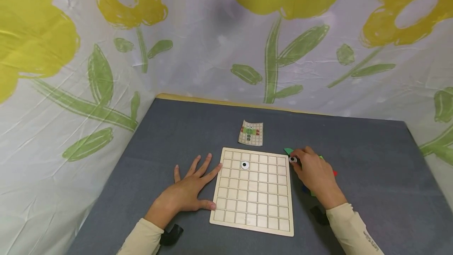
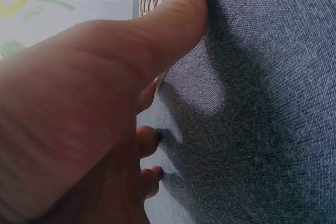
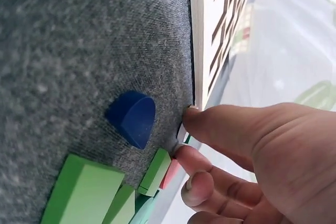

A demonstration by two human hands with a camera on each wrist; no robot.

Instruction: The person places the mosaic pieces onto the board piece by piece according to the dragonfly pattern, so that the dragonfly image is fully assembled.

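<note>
In the head view the right hand (image 1: 315, 171) partly hides coloured pieces (image 1: 334, 173); the right wrist view crops a green block (image 3: 86, 195).

Left sleeve (image 1: 142, 237) cream, reaching wrist, with black, angular wrist piece (image 1: 172, 235) beside its end. Right sleeve (image 1: 348, 225) matching cream, slightly creased, small dark marking (image 1: 371, 240) toward near end, illegible; second black piece (image 1: 319, 215) by its cuff, shape unclear.
</note>
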